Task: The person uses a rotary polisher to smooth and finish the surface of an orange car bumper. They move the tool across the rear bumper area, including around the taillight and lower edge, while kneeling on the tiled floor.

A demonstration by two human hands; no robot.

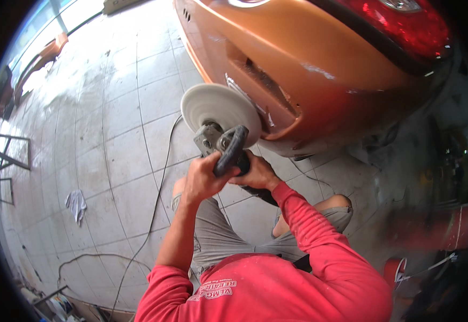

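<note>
The left hand (204,177) is closing around the curved black handle (234,151) of a polisher (207,140), its palm turned out of sight. The right hand (260,173), at its 3 o'clock, is gripping the machine's dark body (262,195); most of its fingers are hiding behind the grip, and the body's far end is slipping from sight behind the red sleeve (306,222).

The polisher's pale round pad (218,107) is sitting at 12 o'clock from the hands, its face smearing into blurred rings. Its right edge is overlapping the orange bumper (319,96) in view; whether it is pressing on the paint, I cannot tell. The bumper is stretching away from 12 to 2 o'clock and running past the top of the view, which is also cutting off the red tail light (405,32).

A black cord (161,188) is trailing across the tiled floor (126,172) toward 7 o'clock. A white cloth (76,206) is lying crumpled between 8 and 9. At 9, a dark metal stand (9,152) is fading into the rim. Toward 4, a red object (432,228) is blurring too much to name.
</note>
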